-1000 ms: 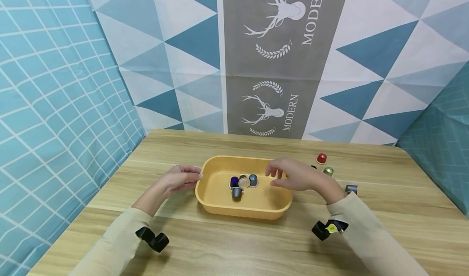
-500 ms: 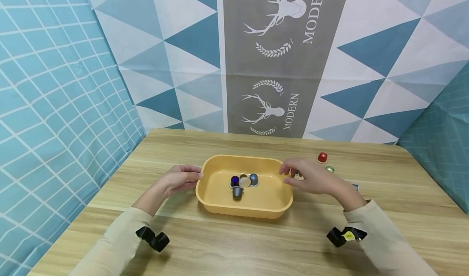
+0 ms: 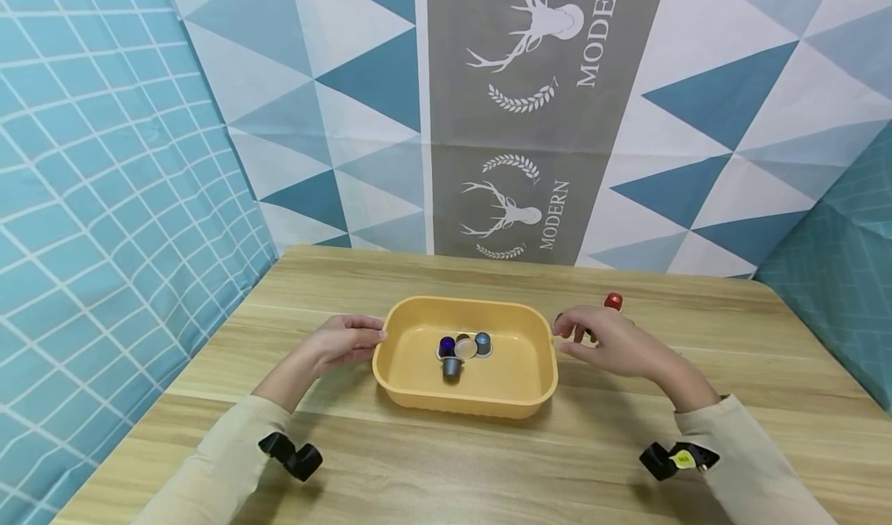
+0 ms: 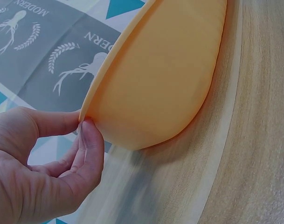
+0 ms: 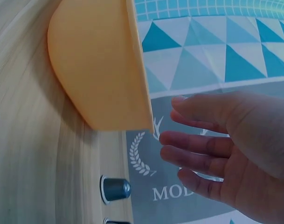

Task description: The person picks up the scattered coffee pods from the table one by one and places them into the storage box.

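Note:
An orange-yellow plastic basin (image 3: 465, 413) stands on the table with several coffee capsules in it. Among these are a dark blue capsule (image 3: 447, 346), a grey-blue capsule (image 3: 483, 344), a capsule showing its pale lid (image 3: 465, 348) and a dark grey capsule (image 3: 451, 368) lying on its side. At the basin's left end, my left hand (image 3: 341, 341) pinches the rim between thumb and fingers, as the left wrist view also shows. My right hand (image 3: 608, 341) hovers just beyond the right rim, fingers loosely bent and holding nothing; in the right wrist view it is apart from the basin.
Behind my right hand a red capsule (image 3: 613, 301) stands on the wooden table (image 3: 460, 471), and other capsules there are mostly hidden by the hand. The right wrist view shows a dark teal capsule (image 5: 114, 189). Patterned cloth (image 3: 502, 122) hangs at the back.
My right hand has moved right, from above the basin's right part to just outside its rim. My left hand stays on the left rim, and the capsules inside have not moved.

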Available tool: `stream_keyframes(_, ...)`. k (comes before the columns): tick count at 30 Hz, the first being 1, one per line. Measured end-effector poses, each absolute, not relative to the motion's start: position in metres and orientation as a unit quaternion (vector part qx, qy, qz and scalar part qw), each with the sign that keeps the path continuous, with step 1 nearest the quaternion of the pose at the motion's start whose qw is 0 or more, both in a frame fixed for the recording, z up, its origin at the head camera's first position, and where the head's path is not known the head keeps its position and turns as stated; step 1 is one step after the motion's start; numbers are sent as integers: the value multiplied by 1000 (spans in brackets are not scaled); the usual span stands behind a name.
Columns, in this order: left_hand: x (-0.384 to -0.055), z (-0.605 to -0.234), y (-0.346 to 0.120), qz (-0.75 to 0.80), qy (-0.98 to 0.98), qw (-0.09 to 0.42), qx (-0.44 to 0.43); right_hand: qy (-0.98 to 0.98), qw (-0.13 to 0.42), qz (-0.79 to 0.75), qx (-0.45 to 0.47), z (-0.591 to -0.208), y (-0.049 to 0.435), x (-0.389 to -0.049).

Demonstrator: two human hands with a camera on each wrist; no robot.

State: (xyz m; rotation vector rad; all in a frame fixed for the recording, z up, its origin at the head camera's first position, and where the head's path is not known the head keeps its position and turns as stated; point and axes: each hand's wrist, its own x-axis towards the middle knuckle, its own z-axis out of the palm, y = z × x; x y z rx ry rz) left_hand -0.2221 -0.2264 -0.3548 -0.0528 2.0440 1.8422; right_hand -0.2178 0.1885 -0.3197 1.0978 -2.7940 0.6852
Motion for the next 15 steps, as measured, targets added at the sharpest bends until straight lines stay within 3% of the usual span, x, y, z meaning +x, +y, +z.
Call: stream_keyframes(15,-221,-354,-226,654,732,192,-18,-927,59,212,303,-336,219,-218)
